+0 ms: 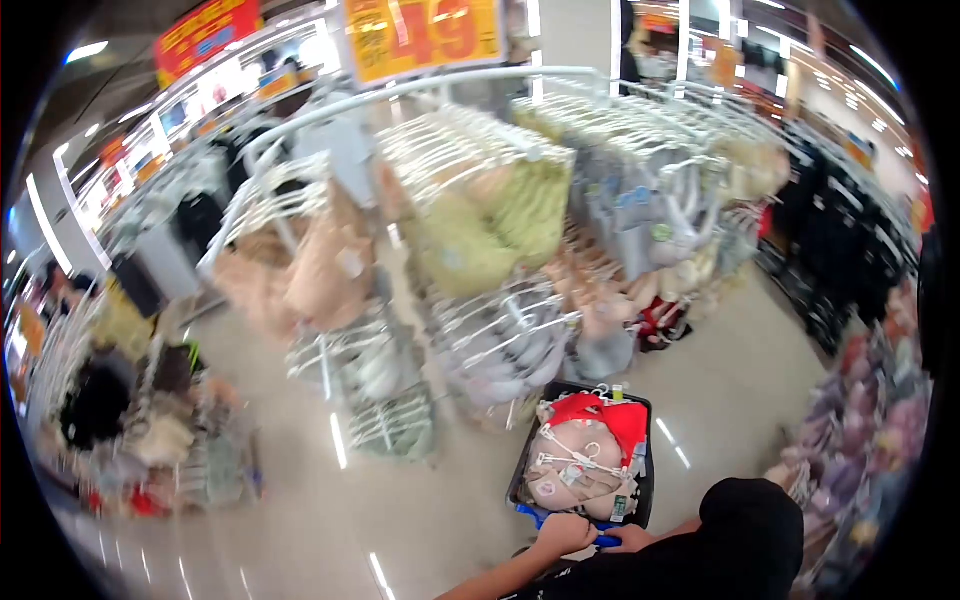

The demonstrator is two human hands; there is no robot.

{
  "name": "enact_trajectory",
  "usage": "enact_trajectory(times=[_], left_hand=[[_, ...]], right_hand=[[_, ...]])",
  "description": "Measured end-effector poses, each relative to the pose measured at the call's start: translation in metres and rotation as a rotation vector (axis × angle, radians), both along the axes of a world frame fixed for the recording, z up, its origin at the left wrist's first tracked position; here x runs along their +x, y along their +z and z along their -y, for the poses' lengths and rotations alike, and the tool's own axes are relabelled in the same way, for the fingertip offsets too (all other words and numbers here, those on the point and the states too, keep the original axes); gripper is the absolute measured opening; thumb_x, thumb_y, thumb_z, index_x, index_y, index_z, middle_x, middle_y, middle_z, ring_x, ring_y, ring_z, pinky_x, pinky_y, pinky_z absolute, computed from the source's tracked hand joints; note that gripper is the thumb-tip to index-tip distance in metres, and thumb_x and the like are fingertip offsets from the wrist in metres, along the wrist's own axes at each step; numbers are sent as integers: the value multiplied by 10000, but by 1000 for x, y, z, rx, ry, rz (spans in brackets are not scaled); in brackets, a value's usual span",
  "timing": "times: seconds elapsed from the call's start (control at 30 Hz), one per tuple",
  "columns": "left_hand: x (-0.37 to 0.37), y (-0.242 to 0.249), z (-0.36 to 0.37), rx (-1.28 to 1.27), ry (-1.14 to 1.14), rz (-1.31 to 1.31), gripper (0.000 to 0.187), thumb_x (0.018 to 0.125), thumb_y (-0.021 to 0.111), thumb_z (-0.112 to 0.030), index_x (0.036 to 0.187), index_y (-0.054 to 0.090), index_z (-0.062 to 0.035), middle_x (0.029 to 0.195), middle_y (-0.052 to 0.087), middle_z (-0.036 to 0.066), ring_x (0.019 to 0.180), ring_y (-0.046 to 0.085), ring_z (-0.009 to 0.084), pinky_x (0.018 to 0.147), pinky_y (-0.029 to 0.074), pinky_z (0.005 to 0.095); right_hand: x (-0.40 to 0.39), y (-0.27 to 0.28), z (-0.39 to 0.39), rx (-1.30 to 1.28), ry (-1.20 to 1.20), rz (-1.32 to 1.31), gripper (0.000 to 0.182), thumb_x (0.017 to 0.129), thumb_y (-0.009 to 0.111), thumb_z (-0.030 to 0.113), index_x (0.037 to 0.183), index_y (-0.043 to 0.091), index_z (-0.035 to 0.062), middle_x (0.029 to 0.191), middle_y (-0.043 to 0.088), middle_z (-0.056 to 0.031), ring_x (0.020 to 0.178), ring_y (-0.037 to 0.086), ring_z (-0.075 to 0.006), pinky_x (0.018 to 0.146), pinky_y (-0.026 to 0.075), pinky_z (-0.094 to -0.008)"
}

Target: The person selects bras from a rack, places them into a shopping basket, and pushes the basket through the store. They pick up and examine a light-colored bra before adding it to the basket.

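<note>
Low in the view, my left hand (567,535) is closed around the blue handle (607,541) of a black shopping basket (647,470). Close beside it, my right hand (630,540) also grips the handle, its fingers partly hidden. In the basket lies a pile of bras on white hangers: beige bras (570,462) with tags, and a red bra (627,420) at the far end. The basket appears to be at floor level just ahead of my hands.
Ahead stands a white rack (430,82) hung with peach, green and grey bras. Another bra display (160,430) is at left, and lilac bras (865,440) hang close at right. Dark clothes (835,230) hang behind. A price sign (425,38) tops the rack. Shiny floor (300,500) runs between.
</note>
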State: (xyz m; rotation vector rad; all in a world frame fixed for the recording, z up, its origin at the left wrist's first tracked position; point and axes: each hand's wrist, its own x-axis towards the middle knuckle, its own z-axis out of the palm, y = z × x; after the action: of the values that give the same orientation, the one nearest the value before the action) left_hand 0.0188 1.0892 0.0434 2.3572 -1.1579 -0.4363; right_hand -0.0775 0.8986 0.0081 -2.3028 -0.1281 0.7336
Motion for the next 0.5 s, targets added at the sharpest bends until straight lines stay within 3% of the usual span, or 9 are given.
enact_trajectory(times=[0.03, 0.13, 0.17, 0.2, 0.3, 0.33, 0.4, 0.47, 0.5], left_hand=[[8, -7, 0, 3, -11, 3, 382, 766, 436, -320, 550, 614, -60, 546, 577, 158, 486, 584, 315, 483, 478, 422], [30, -12, -8, -16, -98, 54, 383, 762, 435, -312, 554, 618, -48, 558, 585, 152, 493, 579, 314, 482, 467, 424], [40, -17, -11, -59, -123, 74, 388, 757, 440, -322, 551, 614, -43, 567, 589, 153, 504, 584, 310, 486, 467, 424], [51, -20, -10, -63, -148, 78, 389, 756, 440, -322, 547, 613, -42, 570, 589, 155, 507, 584, 312, 488, 467, 423], [78, -27, -15, -103, -241, 122, 392, 750, 447, -328, 543, 611, -39, 574, 589, 156, 508, 583, 317, 491, 467, 422], [90, -29, -11, -148, -282, 163, 391, 746, 454, -334, 545, 613, -39, 571, 588, 154, 504, 581, 321, 488, 466, 423], [109, -30, 0, -219, -336, 197, 354, 737, 480, -329, 575, 622, -48, 586, 589, 150, 534, 585, 317, 505, 463, 421], [128, -32, 0, -233, -365, 180, 285, 725, 518, -307, 629, 636, -65, 622, 593, 145, 603, 596, 304, 546, 461, 413], [141, -28, -1, -310, -471, 186, 229, 712, 537, -267, 723, 636, -60, 742, 604, 151, 717, 593, 293, 631, 459, 405]], right_hand=[[4, 2, -5, -37, 12, -2, 435, 746, 599, 435, 1018, 598, 95, 832, 622, -162, 758, 618, -293, 686, 468, -370], [5, -2, -27, -25, -119, 116, 381, 751, 606, 407, 946, 600, 79, 707, 603, -146, 645, 611, -292, 615, 468, -361], [10, 0, -36, -15, -171, 122, 356, 759, 604, 398, 911, 597, 75, 652, 588, -125, 604, 610, -258, 586, 463, -347], [15, -1, -42, 13, -207, 118, 343, 775, 579, 408, 845, 580, 72, 681, 581, -132, 616, 592, -266, 579, 455, -356], [33, 15, -62, 66, -418, 28, 339, 767, 617, 395, 843, 617, 65, 586, 586, -61, 487, 586, -151, 492, 478, -269], [39, 25, -69, 98, -540, 4, 330, 751, 633, 386, 851, 620, 71, 599, 594, -76, 512, 601, -176, 515, 484, -296], [40, 3, -69, -88, -556, 302, 340, 731, 646, 391, 858, 616, 77, 632, 604, -106, 542, 608, -242, 537, 485, -337], [51, 5, -87, -448, -613, 483, 379, 704, 648, 455, 856, 606, 110, 683, 614, -95, 592, 614, -250, 536, 483, -349], [60, 13, -103, -528, -673, 591, 344, 687, 647, 446, 827, 608, 135, 703, 611, -102, 611, 604, -281, 540, 475, -371]])
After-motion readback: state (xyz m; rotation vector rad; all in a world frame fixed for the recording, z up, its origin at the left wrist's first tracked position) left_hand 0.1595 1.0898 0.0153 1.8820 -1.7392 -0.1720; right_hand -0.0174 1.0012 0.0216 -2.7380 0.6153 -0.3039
